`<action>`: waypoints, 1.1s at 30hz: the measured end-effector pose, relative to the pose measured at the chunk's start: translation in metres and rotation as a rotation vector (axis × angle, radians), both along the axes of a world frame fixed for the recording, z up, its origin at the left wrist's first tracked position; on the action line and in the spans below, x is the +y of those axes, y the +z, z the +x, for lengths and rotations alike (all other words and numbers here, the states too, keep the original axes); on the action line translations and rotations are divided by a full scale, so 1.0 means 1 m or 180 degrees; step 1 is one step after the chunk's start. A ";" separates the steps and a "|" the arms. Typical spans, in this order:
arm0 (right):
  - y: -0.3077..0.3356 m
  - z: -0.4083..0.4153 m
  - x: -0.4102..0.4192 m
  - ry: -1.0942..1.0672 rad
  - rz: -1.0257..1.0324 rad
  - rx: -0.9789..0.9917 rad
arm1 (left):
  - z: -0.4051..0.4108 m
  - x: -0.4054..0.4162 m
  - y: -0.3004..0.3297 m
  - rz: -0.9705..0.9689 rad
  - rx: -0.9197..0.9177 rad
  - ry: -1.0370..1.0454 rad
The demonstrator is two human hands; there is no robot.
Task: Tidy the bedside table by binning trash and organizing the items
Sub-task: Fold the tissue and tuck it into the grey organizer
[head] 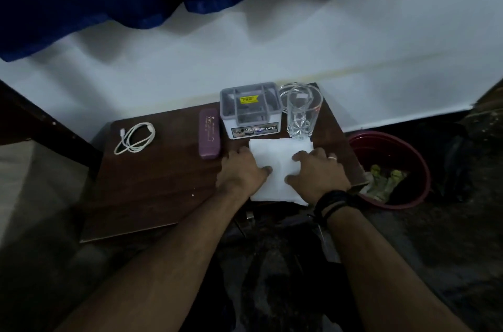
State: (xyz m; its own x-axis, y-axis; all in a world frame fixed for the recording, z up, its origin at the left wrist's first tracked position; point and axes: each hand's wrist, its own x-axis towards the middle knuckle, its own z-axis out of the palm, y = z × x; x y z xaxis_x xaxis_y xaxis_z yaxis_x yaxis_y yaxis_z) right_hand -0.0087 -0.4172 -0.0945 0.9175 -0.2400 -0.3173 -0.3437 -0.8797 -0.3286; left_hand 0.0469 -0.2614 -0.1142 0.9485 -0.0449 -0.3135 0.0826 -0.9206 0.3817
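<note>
The dark brown wooden bedside table [152, 195] stood against a white wall, w/ a red round plastic basin [419, 165] on the floor just right of it, apparently the bin, holding some crumpled wrappers. On the table's right front part lay the white folded cloth or tissue sheet [277, 152], its near edge at or slightly past the table's front edge and its far right corner touching the base of the clear cut-glass tumbler [302, 114]. Behind the sheet sat a grey-lidded white plastic box [250, 111]; left of that a purple oblong case [209, 134], long axis front-to-back; further left, well apart, a coiled white charging cable [134, 138]. Both hands were on the sheet: the left hand [241, 168] pressed its left side, fingers fairly flat, holding nothing; the right hand [317, 168], w/ a ring & dark wristbands, pressed the right side, likewise flat and not clenched. The sheet lay directly under both, so neither hand was nearer; prob. the step was smoothing or folding it. The tumbler stood close to the right fingers, so a careless sweep could knock it.
</note>
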 end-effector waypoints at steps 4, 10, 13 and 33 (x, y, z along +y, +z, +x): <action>-0.002 0.003 0.003 0.0005 0.0052 0.0018 | 0.010 -0.005 -0.001 -0.0489 0.0266 0.0156; 0.003 0.004 0.001 -0.0089 0.0315 0.0016 | -0.001 -0.004 0.016 -0.0937 0.0178 0.0127; 0.006 0.008 0.003 -0.0219 0.0556 -0.0147 | -0.006 0.002 0.024 -0.1397 0.0089 0.0354; -0.020 0.038 0.034 -0.1001 0.3058 -0.0818 | -0.035 0.050 0.012 -0.2961 -0.0032 0.1377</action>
